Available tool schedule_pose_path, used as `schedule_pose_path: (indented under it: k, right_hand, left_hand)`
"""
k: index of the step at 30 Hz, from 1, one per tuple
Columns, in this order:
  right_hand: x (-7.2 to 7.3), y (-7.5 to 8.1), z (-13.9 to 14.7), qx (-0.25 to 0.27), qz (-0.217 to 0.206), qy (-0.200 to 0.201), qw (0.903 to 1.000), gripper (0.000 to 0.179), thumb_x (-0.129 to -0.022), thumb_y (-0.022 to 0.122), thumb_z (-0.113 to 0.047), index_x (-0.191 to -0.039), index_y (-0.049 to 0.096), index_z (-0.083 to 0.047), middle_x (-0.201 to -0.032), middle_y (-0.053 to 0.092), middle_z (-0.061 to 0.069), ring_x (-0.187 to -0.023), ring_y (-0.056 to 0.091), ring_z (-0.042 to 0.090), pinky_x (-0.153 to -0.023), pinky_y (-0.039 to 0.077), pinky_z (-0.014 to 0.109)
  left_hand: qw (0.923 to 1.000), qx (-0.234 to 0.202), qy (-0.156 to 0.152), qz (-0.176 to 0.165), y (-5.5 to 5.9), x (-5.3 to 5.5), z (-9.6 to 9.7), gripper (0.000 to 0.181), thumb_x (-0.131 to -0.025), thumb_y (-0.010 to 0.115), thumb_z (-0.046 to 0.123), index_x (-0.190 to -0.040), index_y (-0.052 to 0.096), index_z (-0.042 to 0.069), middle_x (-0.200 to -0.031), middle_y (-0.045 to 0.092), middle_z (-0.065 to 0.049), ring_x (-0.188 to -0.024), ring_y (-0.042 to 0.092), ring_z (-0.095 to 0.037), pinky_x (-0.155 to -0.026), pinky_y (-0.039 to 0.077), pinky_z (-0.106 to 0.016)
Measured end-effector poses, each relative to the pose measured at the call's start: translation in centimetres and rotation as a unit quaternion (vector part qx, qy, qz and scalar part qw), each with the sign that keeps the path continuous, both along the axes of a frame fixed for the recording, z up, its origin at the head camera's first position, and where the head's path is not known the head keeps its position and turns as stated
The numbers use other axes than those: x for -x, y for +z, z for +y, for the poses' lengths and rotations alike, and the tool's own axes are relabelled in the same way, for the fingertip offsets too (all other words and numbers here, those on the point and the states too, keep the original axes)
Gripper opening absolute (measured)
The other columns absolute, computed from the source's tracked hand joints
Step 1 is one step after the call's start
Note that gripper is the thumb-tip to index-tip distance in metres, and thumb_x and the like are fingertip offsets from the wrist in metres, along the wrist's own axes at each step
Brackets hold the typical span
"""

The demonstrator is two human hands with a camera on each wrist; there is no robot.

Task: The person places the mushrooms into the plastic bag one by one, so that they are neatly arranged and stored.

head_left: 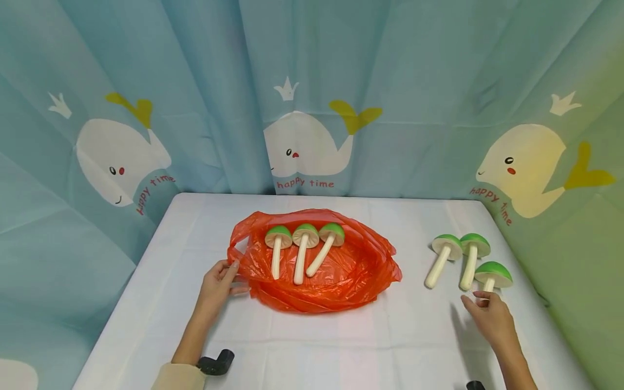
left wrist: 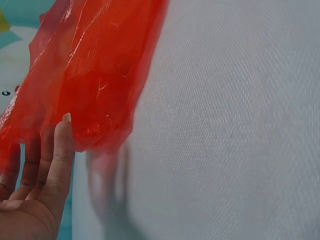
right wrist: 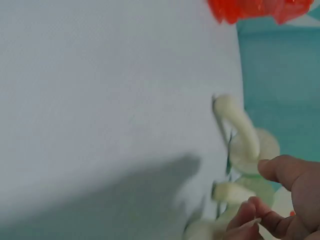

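Note:
A red plastic bag (head_left: 312,298) lies spread at the table's middle. Three toy mushrooms with green caps and pale stems, one being the middle mushroom (head_left: 302,252), rest side by side on its film. My left hand (head_left: 216,287) holds the bag's left edge; in the left wrist view some fingers show through the red film (left wrist: 105,85). Over at the right, my right hand (head_left: 492,317) has its thumb apart from the fingers, fingertips right at the stem of the nearest mushroom (head_left: 494,271). Two more, a left mushroom (head_left: 444,252) and a middle one (head_left: 474,246), lie beyond it.
A white cloth covers the table (head_left: 312,346). Behind and beside it hang blue-green curtains (head_left: 419,108) printed with whales. A black fitting (head_left: 216,363) sits at the left wrist, another (head_left: 475,385) near the right forearm.

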State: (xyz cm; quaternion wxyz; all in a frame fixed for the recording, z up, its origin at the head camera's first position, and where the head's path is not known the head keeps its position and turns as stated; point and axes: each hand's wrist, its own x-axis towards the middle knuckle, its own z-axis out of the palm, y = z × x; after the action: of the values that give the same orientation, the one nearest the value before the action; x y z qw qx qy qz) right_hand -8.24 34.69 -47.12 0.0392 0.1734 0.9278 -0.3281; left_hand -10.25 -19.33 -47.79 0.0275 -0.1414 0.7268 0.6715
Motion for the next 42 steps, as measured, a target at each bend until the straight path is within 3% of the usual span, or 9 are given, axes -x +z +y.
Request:
schedule_pose_path:
  k: [5,10,15,20,25,29,34,37,42]
  right_hand:
    - [-0.4,-0.9,0.8,-0.02,0.017,-0.018,0.9995,0.044,-0.09,0.06,-0.024,-0.109,0.052,0.015,-0.094,0.057,0.03,-0.08,0.054,0.035,-0.058,0.041,0.033]
    - [-0.7,-1.5,1.0,-0.011,0.022,-0.071,0.9972,0.037,-0.084,0.064,-0.016,-0.099,0.051,0.015,-0.08,0.055,0.024,-0.067,0.052,0.029,-0.05,0.041,0.03]
    - [-1.3,-2.2,1.6,0.042,0.004,-0.11,0.9931,0.039,-0.082,0.063,-0.01,-0.101,0.044,0.017,-0.074,0.057,0.021,-0.056,0.054,0.02,-0.045,0.044,0.029]
    - [-1.7,-2.7,2.4,0.113,-0.022,-0.112,0.9869,0.052,-0.085,0.06,-0.013,-0.111,0.032,0.022,-0.077,0.061,0.022,-0.054,0.058,0.015,-0.048,0.047,0.026]
    - [-1.9,-3.1,2.7,0.124,-0.046,-0.121,0.9838,0.05,-0.087,0.06,-0.017,-0.11,0.041,0.022,-0.075,0.057,0.012,-0.06,0.055,0.015,-0.05,0.048,0.026]
    - [-2.0,-3.3,2.7,0.16,-0.05,-0.154,0.9738,0.051,-0.086,0.06,-0.018,-0.112,0.041,0.022,-0.076,0.055,0.01,-0.061,0.055,0.014,-0.051,0.05,0.025]
    - [-2.4,-2.9,3.1,0.313,-0.057,-0.171,0.9327,0.054,-0.093,0.055,-0.023,-0.119,0.034,0.02,-0.077,0.055,0.002,-0.066,0.057,0.007,-0.063,0.053,0.022]
    - [-2.5,-2.0,3.2,0.412,-0.042,-0.193,0.8896,0.046,-0.094,0.056,-0.028,-0.118,0.038,0.008,-0.081,0.054,-0.001,-0.07,0.055,0.004,-0.068,0.052,0.02]
    - [-2.6,-0.5,3.1,0.549,0.029,-0.207,0.8092,0.015,-0.093,0.058,-0.025,-0.095,0.052,-0.011,-0.081,0.055,-0.003,-0.072,0.055,0.006,-0.068,0.052,0.02]
  left_hand:
    - [1.0,0.001,0.002,0.006,-0.1,0.0,0.0,0.043,-0.097,0.052,0.033,-0.121,0.047,-0.002,-0.106,0.06,-0.019,-0.086,0.064,-0.03,-0.071,0.056,-0.04]
    - [1.0,0.001,-0.002,0.009,-0.2,0.0,0.2,0.046,-0.097,0.053,0.033,-0.125,0.045,-0.002,-0.109,0.06,-0.02,-0.084,0.064,-0.025,-0.071,0.056,-0.04]
    - [0.9999,0.015,-0.002,-0.005,-0.2,0.2,0.4,0.05,-0.096,0.053,0.038,-0.128,0.044,0.0,-0.109,0.06,-0.019,-0.082,0.066,-0.026,-0.071,0.056,-0.038]
    - [0.9997,0.024,0.003,-0.003,-0.1,0.3,0.4,0.051,-0.095,0.054,0.04,-0.127,0.045,0.001,-0.109,0.061,-0.02,-0.08,0.067,-0.031,-0.071,0.056,-0.037]
    - [0.9999,0.016,0.0,-0.005,-0.1,0.1,0.4,0.052,-0.095,0.054,0.04,-0.129,0.044,0.001,-0.111,0.06,-0.02,-0.08,0.066,-0.032,-0.072,0.056,-0.037]
    - [1.0,0.008,0.002,-0.004,-0.3,-0.2,0.5,0.051,-0.095,0.054,0.037,-0.128,0.044,0.0,-0.111,0.06,-0.021,-0.079,0.066,-0.032,-0.071,0.056,-0.038]
    - [0.9999,0.01,0.003,-0.003,-0.4,-0.5,0.5,0.049,-0.096,0.054,0.037,-0.126,0.045,0.0,-0.111,0.06,-0.02,-0.08,0.066,-0.031,-0.071,0.056,-0.038]
    - [0.9999,0.012,0.004,0.002,-0.4,-0.5,0.5,0.049,-0.096,0.054,0.037,-0.126,0.046,-0.001,-0.111,0.06,-0.021,-0.083,0.066,-0.03,-0.072,0.056,-0.038]
    - [0.9999,0.01,0.006,0.008,-0.2,-0.2,0.4,0.048,-0.096,0.053,0.036,-0.126,0.045,-0.001,-0.113,0.059,-0.021,-0.086,0.064,-0.03,-0.072,0.056,-0.039]
